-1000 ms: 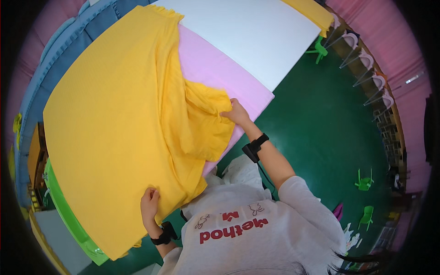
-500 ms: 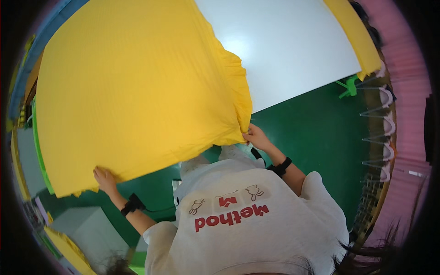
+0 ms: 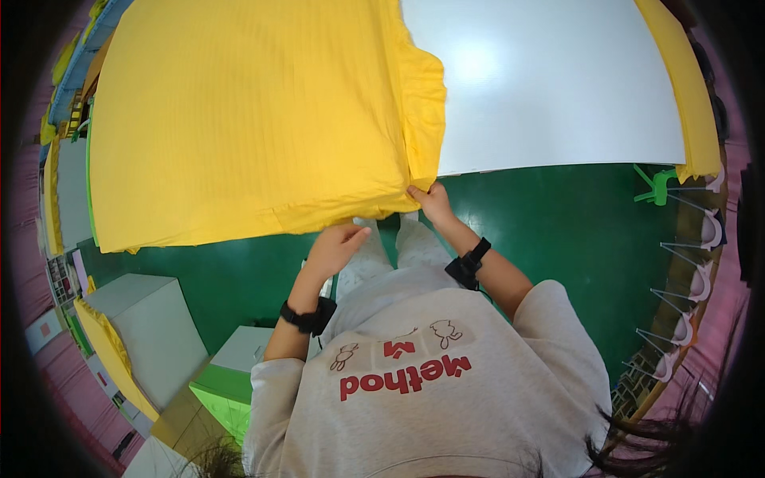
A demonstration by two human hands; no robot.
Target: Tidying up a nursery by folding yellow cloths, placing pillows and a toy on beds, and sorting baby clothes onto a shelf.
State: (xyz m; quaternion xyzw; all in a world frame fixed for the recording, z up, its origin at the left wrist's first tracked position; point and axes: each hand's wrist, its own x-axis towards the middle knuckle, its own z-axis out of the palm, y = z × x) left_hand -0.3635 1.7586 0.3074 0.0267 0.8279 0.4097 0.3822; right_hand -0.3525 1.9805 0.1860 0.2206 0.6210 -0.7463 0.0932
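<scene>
A yellow fitted cloth (image 3: 255, 119) covers the tabletop in front of me on the left, its gathered edge bunched along the right side. My right hand (image 3: 434, 204) pinches this cloth at its near right corner, thumb on top. Just below the cloth's near edge is my left hand (image 3: 335, 248), loosely bent, thumb apart from the fingers, with nothing visible in it. Part of its fingers is hidden. Beyond the gathered edge, a bare white tabletop (image 3: 542, 88) extends to the right.
Another yellow cloth strip (image 3: 685, 95) lies over the white top's right end. A green chair (image 3: 657, 187) and several pale pink chairs (image 3: 684, 328) line the right. At lower left are a white cabinet (image 3: 151, 319) and a green-and-white box (image 3: 227, 382). The floor (image 3: 550, 239) is green.
My left hand has let go of the cloth's near left edge and moved right, toward my right hand. My right hand keeps its pinch on the corner. The view has shifted.
</scene>
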